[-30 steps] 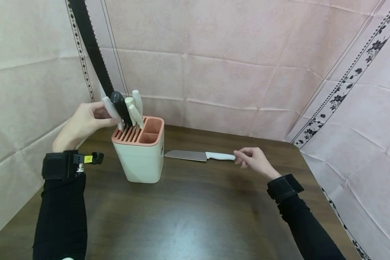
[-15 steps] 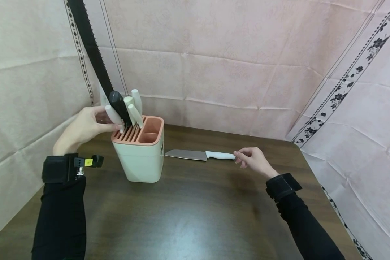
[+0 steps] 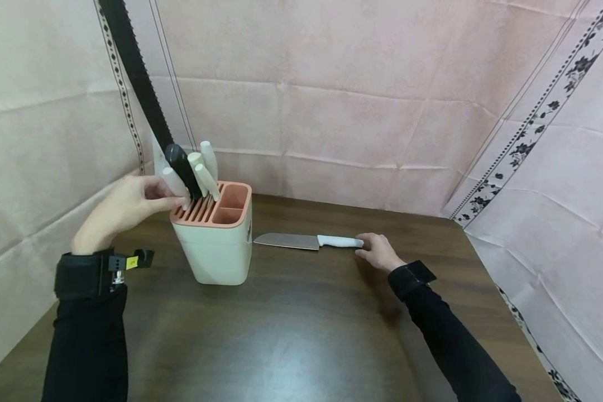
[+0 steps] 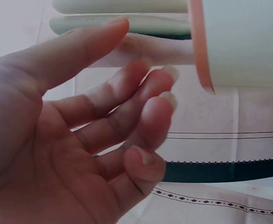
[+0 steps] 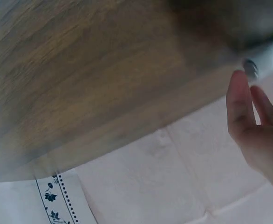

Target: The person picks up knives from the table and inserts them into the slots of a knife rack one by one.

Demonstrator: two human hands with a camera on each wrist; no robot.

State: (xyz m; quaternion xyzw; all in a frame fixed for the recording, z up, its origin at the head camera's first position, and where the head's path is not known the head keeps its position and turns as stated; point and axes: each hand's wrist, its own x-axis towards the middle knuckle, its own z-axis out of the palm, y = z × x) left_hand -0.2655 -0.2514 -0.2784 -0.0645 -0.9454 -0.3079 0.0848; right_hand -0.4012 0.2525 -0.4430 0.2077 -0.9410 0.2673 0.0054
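Observation:
At the left, a pale mint knife block (image 3: 212, 254) with a salmon slotted top stands upright. My left hand (image 3: 125, 204) pinches the white handle of a knife (image 3: 173, 182) seated in its leftmost slot. In the left wrist view, the thumb lies in front of the handles and the fingers are curled behind. A chef's knife (image 3: 288, 240) lies flat to the right of the block, blade toward it, white handle to the right. My right hand (image 3: 379, 252) is at that handle's butt end, fingers bent and spread apart. The right wrist view is blurred; the thumb tip is beside the handle's end.
A black knife handle (image 3: 182, 170) and several pale handles (image 3: 208, 181) stick up from the block. Two square compartments (image 3: 231, 204) are on its right side. The brown wooden table (image 3: 281, 335) is backed by a pale cloth (image 3: 301, 111).
My left hand has moved down with the white-handled knife, which sits lower in its slot. My right hand has come lower and closer over the chef's knife's handle end.

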